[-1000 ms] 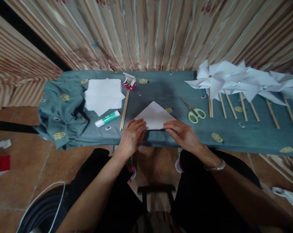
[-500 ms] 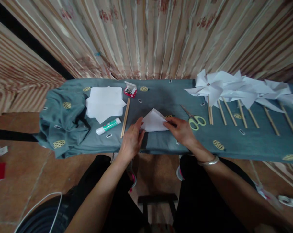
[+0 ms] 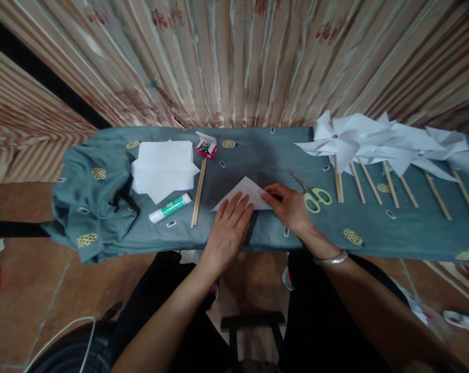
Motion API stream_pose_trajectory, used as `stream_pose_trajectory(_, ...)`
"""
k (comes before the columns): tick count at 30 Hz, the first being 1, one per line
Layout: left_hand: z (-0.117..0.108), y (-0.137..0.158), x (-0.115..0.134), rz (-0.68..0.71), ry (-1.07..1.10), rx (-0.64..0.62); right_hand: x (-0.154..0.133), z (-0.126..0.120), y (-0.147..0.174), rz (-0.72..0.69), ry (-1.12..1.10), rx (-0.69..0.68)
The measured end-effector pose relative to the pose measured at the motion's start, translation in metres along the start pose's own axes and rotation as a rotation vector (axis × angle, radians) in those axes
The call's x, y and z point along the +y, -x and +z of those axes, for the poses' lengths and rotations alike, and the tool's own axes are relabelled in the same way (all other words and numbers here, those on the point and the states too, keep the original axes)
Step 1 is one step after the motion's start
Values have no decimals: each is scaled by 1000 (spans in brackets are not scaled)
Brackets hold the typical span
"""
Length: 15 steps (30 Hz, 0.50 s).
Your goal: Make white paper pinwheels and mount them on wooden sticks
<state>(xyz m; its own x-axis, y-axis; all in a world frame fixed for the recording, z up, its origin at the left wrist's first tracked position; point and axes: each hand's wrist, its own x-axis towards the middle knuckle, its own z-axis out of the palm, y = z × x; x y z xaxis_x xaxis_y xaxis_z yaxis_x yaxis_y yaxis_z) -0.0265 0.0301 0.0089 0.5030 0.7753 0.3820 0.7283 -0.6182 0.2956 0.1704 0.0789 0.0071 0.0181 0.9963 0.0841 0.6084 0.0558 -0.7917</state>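
A white sheet of paper (image 3: 246,187), folded into a triangle, lies on the cloth-covered table with its point facing away from me. My left hand (image 3: 231,225) rests flat on the paper's left and middle part, fingers stretched out. At the right corner, my right hand (image 3: 286,204) pinches the paper between thumb and bent fingers. Green-handled scissors (image 3: 315,197) lie just beyond my right hand. Left of the paper are thin wooden sticks (image 3: 199,192) and a glue stick (image 3: 170,208).
A stack of white paper (image 3: 162,166) lies at the left, beside a small red-and-white box (image 3: 207,146) with its lid up. Several white paper pinwheels (image 3: 346,135) on wooden sticks lie at the right. Bunched cloth (image 3: 102,191) covers the table's left end.
My left hand has moved from the paper's left corner to lie flat over it. The right hand stays at the right corner. The view has shifted slightly.
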Motion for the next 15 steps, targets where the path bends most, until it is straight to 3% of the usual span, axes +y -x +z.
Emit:
stream_pose_trajectory(5,10,3,11,-35,38,-121,-1,1,-1,-8,25,2)
stream_pose_trajectory(15,8,1,11,-74,29,-177,-3,1,-3,6,57,2)
